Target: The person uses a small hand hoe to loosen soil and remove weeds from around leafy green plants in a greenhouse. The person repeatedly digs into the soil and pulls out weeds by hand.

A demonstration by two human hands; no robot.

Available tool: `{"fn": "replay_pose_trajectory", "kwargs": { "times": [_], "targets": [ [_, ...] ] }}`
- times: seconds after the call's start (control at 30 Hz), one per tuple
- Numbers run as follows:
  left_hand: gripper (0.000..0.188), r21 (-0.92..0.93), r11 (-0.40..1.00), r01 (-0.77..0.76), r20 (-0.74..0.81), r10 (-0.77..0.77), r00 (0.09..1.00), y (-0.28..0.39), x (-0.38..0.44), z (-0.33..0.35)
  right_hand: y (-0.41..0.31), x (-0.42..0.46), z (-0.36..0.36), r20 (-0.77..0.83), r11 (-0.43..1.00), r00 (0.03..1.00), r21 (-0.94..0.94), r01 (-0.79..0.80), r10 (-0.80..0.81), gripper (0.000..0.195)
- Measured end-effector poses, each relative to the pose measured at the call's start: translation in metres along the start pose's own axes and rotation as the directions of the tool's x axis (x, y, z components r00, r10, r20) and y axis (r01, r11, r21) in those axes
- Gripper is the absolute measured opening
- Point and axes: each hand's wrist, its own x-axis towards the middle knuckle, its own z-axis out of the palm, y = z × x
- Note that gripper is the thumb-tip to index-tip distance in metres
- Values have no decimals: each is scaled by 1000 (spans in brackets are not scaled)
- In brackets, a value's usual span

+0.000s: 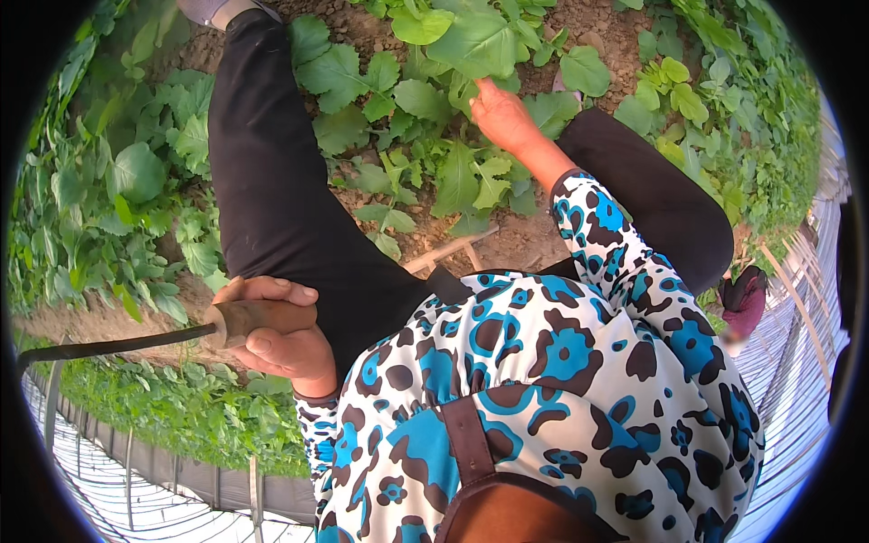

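Observation:
My left hand (275,329) is closed round the wooden handle (261,322) of a tool beside my thigh. The tool's thin dark metal shank (122,341) runs out to the left rim, where its end is out of sight. In front of me, my right hand (502,115) reaches into broad-leaved green plants (421,98), its thumb and forefinger closed at the stalk of a large lobed leaf (475,44). That leaf partly hides the fingertips. Lower leaves (458,180) spread over brown soil between my legs.
Dense leafy plants (139,173) stand to the left, more (726,102) to the right. Thin wooden strips (451,250) lie on the soil near my lap. Another person in dark red clothing (745,302) is farther off at right. Greenhouse framing (254,489) and plastic sheeting show along the lower rim.

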Motion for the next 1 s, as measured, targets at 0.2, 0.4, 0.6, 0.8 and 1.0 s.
{"fn": "replay_pose_trajectory", "kwargs": {
  "times": [0.2, 0.4, 0.6, 0.8, 1.0],
  "targets": [
    [63, -110, 994, 21, 28, -18, 999, -5, -1, -2, 1, 16, -41, -129, 998, 991, 58, -15, 22, 56],
    [57, -156, 987, 33, 40, -27, 999, -4, -1, -3, -8, 23, -73, -180, 962, 983, 264, 63, -15, 59],
    [49, -197, 979, 57, 74, -43, 996, -2, 0, -3, -11, 35, -86, -196, 989, 980, 148, 7, 23, 59],
    [45, -149, 989, 22, 72, -11, 997, -2, -2, -1, -34, 5, -48, -28, 997, 998, 35, 64, -63, 56],
    [43, -192, 978, 85, 110, -65, 992, 8, 2, 4, -74, -67, -17, 329, 980, 932, -70, 187, -154, 50]
  ]
}}
